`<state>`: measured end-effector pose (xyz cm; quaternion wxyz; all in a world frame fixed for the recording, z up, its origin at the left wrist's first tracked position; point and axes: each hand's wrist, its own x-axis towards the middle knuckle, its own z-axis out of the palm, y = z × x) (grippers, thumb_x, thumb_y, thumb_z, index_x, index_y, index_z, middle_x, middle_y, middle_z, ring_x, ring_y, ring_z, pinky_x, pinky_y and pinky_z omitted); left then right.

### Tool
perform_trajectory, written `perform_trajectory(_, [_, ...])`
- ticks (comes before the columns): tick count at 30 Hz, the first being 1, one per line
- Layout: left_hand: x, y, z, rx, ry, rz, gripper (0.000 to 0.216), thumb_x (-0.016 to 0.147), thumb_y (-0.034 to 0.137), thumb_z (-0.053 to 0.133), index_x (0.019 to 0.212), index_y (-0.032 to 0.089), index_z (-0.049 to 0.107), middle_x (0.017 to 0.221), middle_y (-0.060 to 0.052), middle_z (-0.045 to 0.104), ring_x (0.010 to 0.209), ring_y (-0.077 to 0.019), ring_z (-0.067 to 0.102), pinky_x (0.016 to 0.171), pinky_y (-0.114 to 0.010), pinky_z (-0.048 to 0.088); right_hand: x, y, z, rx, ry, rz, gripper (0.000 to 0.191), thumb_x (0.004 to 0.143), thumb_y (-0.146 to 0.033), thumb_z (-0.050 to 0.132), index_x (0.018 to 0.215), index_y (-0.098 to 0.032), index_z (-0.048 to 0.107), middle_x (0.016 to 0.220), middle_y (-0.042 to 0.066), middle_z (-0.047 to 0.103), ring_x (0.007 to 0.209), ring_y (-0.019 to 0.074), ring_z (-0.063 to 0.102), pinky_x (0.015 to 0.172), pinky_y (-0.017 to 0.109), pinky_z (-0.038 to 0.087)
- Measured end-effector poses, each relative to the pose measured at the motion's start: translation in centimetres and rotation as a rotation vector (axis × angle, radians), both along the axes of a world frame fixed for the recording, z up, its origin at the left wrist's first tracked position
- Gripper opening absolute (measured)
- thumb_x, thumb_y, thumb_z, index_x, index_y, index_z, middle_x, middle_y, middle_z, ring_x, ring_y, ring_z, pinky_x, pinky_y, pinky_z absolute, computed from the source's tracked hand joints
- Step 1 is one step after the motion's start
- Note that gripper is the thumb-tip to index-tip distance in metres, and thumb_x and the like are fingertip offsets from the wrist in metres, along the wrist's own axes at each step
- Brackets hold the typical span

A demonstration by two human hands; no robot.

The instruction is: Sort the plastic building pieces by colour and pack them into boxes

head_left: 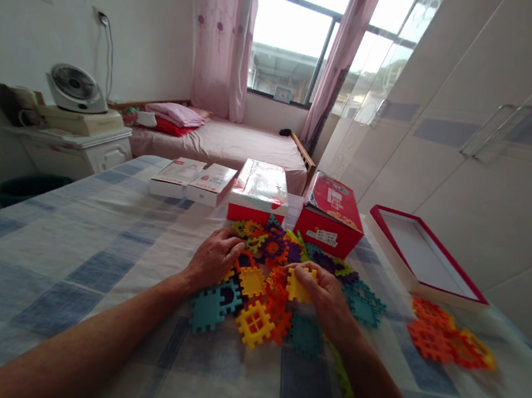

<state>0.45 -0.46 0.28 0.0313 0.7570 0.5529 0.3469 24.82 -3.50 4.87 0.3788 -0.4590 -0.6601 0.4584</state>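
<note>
A pile of coloured interlocking plastic tiles (268, 273) lies on the checked tablecloth (86, 251) in front of me. My left hand (212, 259) rests on the pile's left side, fingers curled down over the tiles. My right hand (324, 296) pinches a yellow tile (296, 287) at the middle of the pile. A yellow square tile (254, 323) and a teal tile (208, 309) lie at the near edge. Teal tiles (364, 303) sit to the right of my right hand.
Two red boxes (259, 192) (331, 215) and two flat white boxes (194, 181) stand behind the pile. A red-rimmed box lid (426, 256) lies at the right, with orange tiles (443, 336) near it. Wardrobe doors to the right, bed and fan behind.
</note>
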Motion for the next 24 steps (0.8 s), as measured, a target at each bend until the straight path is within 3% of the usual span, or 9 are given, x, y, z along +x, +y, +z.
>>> perform_trajectory(3, [0.0,0.0,0.1,-0.006,0.004,-0.003,0.035,0.092,0.033,0.036,0.093,0.021,0.069,0.106,-0.006,0.062,0.1,-0.0199,0.055,0.093,-0.035,0.044,0.3,0.3,-0.1,-0.129,0.135,0.001,0.042,0.081,-0.056,0.047,0.09,-0.017,0.06,0.07,0.001,0.062,0.058,0.0132,0.055,0.055,0.025,0.042])
perform_trajectory(7, [0.2,-0.2,0.3,-0.006,0.0,0.003,0.035,0.092,0.032,0.037,0.092,0.02,0.069,0.104,-0.006,0.062,0.099,-0.0202,0.056,0.092,-0.034,0.044,0.5,0.7,-0.7,0.075,-0.174,-0.139,0.037,0.079,-0.052,0.052,0.083,-0.017,0.062,0.068,0.001,0.06,0.059,0.0129,0.052,0.054,0.023,0.038])
perform_trajectory(12, [0.2,-0.3,0.4,-0.01,-0.021,-0.003,0.035,0.091,0.032,0.037,0.091,0.019,0.069,0.105,-0.008,0.062,0.1,-0.0219,0.055,0.093,-0.037,0.044,0.0,0.3,-1.0,0.239,-0.43,-0.072,0.027,0.08,-0.042,0.053,0.085,-0.018,0.063,0.081,0.003,0.064,0.072,0.0159,0.056,0.064,0.026,0.041])
perform_trajectory(17, [0.2,-0.2,0.2,-0.017,-0.001,0.008,0.035,0.092,0.032,0.037,0.091,0.019,0.069,0.105,-0.007,0.062,0.1,-0.0214,0.056,0.093,-0.036,0.044,-0.2,-0.5,-0.1,0.258,-0.382,0.007,0.026,0.081,-0.044,0.053,0.08,-0.019,0.059,0.069,-0.002,0.057,0.062,0.0122,0.05,0.058,0.023,0.038])
perform_trajectory(21, [0.1,0.0,0.0,0.004,0.011,0.02,0.034,0.092,0.032,0.038,0.091,0.02,0.07,0.105,-0.007,0.063,0.1,-0.0212,0.056,0.092,-0.036,0.045,-0.3,-0.7,0.0,0.237,-0.312,0.137,0.023,0.082,-0.041,0.054,0.085,-0.018,0.06,0.085,0.0,0.063,0.079,0.0146,0.056,0.071,0.024,0.041])
perform_trajectory(24, [0.1,-0.5,0.8,0.094,0.039,0.062,0.029,0.09,0.031,0.042,0.092,0.02,0.069,0.11,-0.008,0.063,0.106,-0.0233,0.054,0.097,-0.042,0.04,-0.3,-0.6,-0.5,0.195,-0.262,0.13,0.024,0.081,-0.041,0.056,0.088,-0.018,0.061,0.091,0.001,0.065,0.083,0.0161,0.058,0.075,0.026,0.042])
